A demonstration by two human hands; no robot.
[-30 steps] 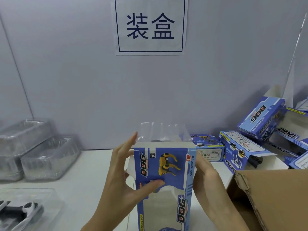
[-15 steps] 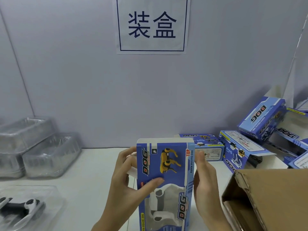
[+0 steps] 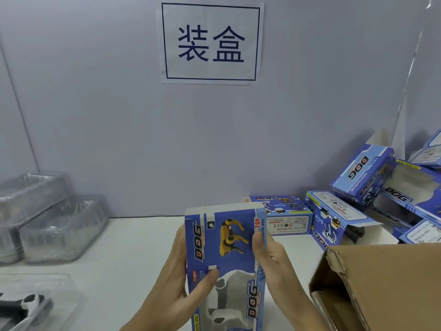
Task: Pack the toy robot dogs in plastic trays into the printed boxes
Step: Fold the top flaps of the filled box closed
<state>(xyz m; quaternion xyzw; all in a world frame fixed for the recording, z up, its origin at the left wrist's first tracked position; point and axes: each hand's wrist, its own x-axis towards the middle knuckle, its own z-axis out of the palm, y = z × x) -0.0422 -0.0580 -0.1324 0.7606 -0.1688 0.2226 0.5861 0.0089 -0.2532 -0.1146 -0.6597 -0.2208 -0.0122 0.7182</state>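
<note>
The printed box [image 3: 225, 263] runs off the bottom edge; the toy robot dog [image 3: 224, 297] shows only partly through its window. The left hand [image 3: 174, 290] hides its fingers behind the box.

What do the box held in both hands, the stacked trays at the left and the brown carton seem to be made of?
Held box: glossy printed card, probably; folded edges, clear film window.
Stacked trays: thin clear moulded plastic; see-through, ribbed, shiny.
Brown carton: corrugated cardboard, matt; its torn edge looks fluted.

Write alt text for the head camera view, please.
Two hands, left hand and right hand, hold an upright blue printed box with a white toy dog visible in its window. Clear trays, more boxes and a cardboard carton surround it.
</note>
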